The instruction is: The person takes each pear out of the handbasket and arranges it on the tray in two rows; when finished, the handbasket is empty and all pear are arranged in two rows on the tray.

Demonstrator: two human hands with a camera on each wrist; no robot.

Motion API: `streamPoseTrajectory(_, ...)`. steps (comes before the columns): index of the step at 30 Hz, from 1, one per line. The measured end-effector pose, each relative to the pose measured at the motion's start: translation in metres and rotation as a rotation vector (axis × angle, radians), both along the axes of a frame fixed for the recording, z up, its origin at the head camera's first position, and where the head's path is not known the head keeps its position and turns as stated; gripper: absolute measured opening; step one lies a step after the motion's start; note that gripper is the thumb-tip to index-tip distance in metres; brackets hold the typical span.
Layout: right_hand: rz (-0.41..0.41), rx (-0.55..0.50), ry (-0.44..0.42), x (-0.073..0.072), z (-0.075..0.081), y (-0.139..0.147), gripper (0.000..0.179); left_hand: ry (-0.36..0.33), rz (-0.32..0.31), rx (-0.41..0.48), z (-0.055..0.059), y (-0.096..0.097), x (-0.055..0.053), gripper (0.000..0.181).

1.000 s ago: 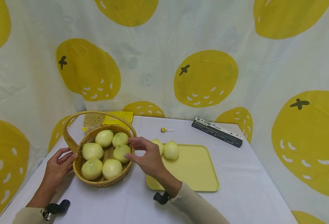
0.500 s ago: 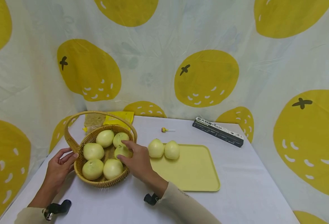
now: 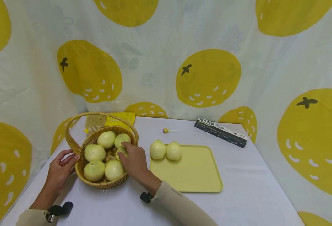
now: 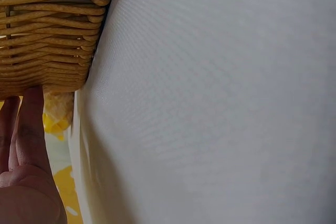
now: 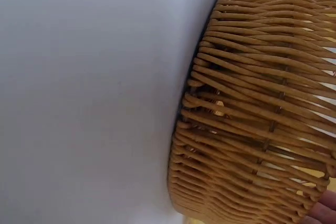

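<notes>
A round wicker basket (image 3: 102,185) with a tall arched handle stands on the left, holding several pale yellow-green grapefruit (image 3: 94,153). My left hand (image 3: 59,171) holds its left side, the thumb at the foot of the handle; in the left wrist view, fingers (image 4: 31,124) lie against the woven wall. My right hand (image 3: 134,161) reaches over the right rim and grips one grapefruit (image 3: 122,151), thumb and fingers around it. That fruit is mostly covered by the hand. Two more grapefruit (image 3: 158,149) sit side by side on a yellow tray (image 3: 188,175), at its far left corner.
Behind the basket lie a yellow packet (image 3: 128,117) and a clear packet of something tan (image 3: 95,121). A lollipop (image 3: 166,130) lies at the back middle. A long black pasta box (image 3: 220,133) lies at the back right of the white-covered table (image 3: 247,188).
My right hand has moved left and closed around a grapefruit at the basket's right side. The left hand has stayed on the basket, and the fruit on the tray stands still.
</notes>
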State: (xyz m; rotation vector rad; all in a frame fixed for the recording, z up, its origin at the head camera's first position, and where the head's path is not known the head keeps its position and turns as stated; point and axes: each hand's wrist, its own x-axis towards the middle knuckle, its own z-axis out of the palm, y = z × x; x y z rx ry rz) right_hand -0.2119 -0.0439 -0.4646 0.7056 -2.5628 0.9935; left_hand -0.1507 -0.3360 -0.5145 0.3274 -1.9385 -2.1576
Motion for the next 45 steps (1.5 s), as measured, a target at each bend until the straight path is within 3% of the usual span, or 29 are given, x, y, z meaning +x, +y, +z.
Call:
streamPoseTrajectory(9,-0.084,0.127,0.053,-0.004,0.001,-0.007,0.023,-0.001,0.002,-0.005,0.000,0.001,0.000,0.031)
streamPoseTrajectory(14,-0.111,0.135,0.123,-0.006,-0.003,-0.008,0.010,-0.006,-0.001,-0.011,0.000,0.002,0.001,0.032)
streamPoseTrajectory(20,-0.095,0.112,0.178,-0.006,-0.006,-0.002,0.009,-0.020,-0.001,-0.010,0.001,0.002,0.000,0.036)
streamPoseTrajectory(29,-0.015,-0.064,0.295,-0.003,0.005,0.009,0.010,-0.016,0.009,-0.017,0.000,0.002,0.000,0.036)
streamPoseTrajectory(36,0.057,-0.251,0.213,-0.003,0.013,0.017,0.012,-0.014,0.013,-0.011,0.001,0.002,0.001,0.036)
streamPoseTrajectory(45,0.152,-0.397,0.101,0.000,0.023,0.030,0.013,-0.005,0.012,-0.002,0.000,0.002,0.001,0.034)
